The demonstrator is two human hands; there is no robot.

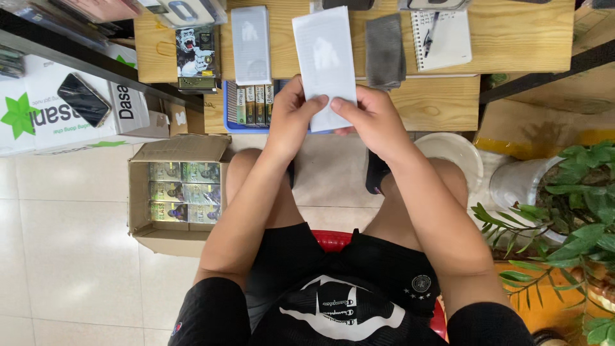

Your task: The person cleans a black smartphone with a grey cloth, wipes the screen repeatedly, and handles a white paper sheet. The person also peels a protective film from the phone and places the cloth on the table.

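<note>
white flat packet (325, 61), long and narrow with a faint pale figure on its face, stands upright in the upper middle of the frame, held over the edge of a wooden table (512, 38). left hand (291, 118) closes on its lower left edge, fingers curled behind and thumb in front. right hand (371, 118) pinches the lower right corner, thumb pressed on the front face. both hands grip it firmly.

on the table behind, a second white packet (251, 45) lies just left of the held one, a black printed box (196, 57) further left, a grey cloth (385, 51) to the right, and a spiral notebook (442, 38) beyond that. a blue tray (230, 118) of small boxes sits beneath the table edge. an open cardboard box (176, 150) of green packs rests on the tiled floor at middle left. a potted plant (570, 198) fills the right edge. a dark phone (84, 99) lies on a white carton at upper left.
</note>
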